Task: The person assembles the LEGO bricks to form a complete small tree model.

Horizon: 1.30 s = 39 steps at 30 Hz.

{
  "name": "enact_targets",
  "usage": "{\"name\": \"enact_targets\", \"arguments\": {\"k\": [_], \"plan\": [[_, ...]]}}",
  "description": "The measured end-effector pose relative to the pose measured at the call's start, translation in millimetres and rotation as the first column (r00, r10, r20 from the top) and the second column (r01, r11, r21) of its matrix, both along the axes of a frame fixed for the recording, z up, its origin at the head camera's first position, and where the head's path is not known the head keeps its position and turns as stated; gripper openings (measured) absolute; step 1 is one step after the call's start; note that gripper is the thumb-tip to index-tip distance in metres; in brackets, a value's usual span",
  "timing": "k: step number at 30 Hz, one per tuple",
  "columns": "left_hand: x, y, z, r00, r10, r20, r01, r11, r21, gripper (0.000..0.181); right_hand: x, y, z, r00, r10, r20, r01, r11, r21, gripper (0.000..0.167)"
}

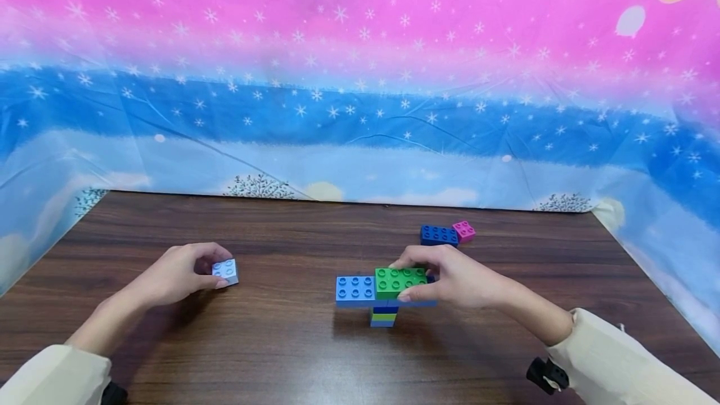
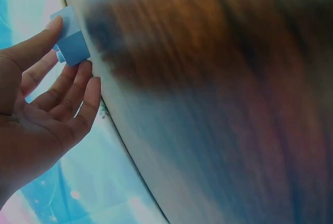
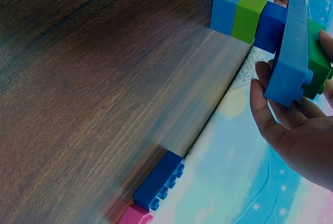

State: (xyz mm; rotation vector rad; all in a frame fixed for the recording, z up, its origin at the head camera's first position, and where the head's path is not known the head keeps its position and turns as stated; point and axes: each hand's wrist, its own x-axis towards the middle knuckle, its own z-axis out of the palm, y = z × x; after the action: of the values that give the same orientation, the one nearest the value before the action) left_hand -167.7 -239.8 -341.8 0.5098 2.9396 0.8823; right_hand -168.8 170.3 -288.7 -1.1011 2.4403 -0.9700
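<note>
My left hand (image 1: 182, 275) pinches a small light blue brick (image 1: 225, 272) between thumb and fingers over the left side of the table. The left wrist view shows that brick (image 2: 73, 39) at the fingertips. In front of my right hand (image 1: 458, 277) stands a T-shaped build: a narrow column (image 1: 384, 317) of light blue, lime and dark blue bricks under a long light blue layer (image 1: 354, 291). A green brick (image 1: 400, 282) sits on that layer, and my right thumb and fingers grip it. In the right wrist view, some fingers lie beside the light blue layer (image 3: 289, 73).
A dark blue brick (image 1: 439, 235) and a small pink brick (image 1: 464, 230) lie together behind my right hand. The brown wooden table (image 1: 270, 342) ends at a patterned cloth (image 1: 360, 167) at the back and sides.
</note>
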Motion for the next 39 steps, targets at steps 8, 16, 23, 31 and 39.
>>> {"name": "enact_targets", "arguments": {"k": [8, 16, 23, 31, 39], "plan": [[5.7, 13.6, 11.2, 1.000, -0.016, 0.012, 0.015, 0.999, 0.044, 0.029, -0.2, 0, -1.4, 1.000, 0.002, -0.013, -0.002, 1.000, 0.006, 0.029], [14.6, 39.3, 19.0, 0.996, -0.079, -0.041, 0.082, 0.994, 0.069, 0.030, 0.1, 0, -1.3, 1.000, -0.005, -0.005, 0.005, 1.000, 0.002, 0.029], [25.5, 63.3, 27.4, 0.988, -0.145, -0.056, 0.150, 0.983, 0.105, 0.030, -0.1, 0, -0.6, 1.000, -0.003, -0.006, 0.003, 1.000, 0.001, 0.029], [34.0, 84.0, 36.2, 0.973, -0.185, -0.141, 0.202, 0.973, 0.111, 0.028, -0.5, 0, -0.1, 1.000, -0.005, -0.003, 0.005, 1.000, 0.002, 0.029], [39.1, 105.7, 45.8, 0.943, -0.243, -0.228, 0.272, 0.956, 0.108, 0.027, -0.9, -1, 0.8, 1.000, -0.015, 0.001, 0.014, 1.000, 0.004, 0.029]]}}
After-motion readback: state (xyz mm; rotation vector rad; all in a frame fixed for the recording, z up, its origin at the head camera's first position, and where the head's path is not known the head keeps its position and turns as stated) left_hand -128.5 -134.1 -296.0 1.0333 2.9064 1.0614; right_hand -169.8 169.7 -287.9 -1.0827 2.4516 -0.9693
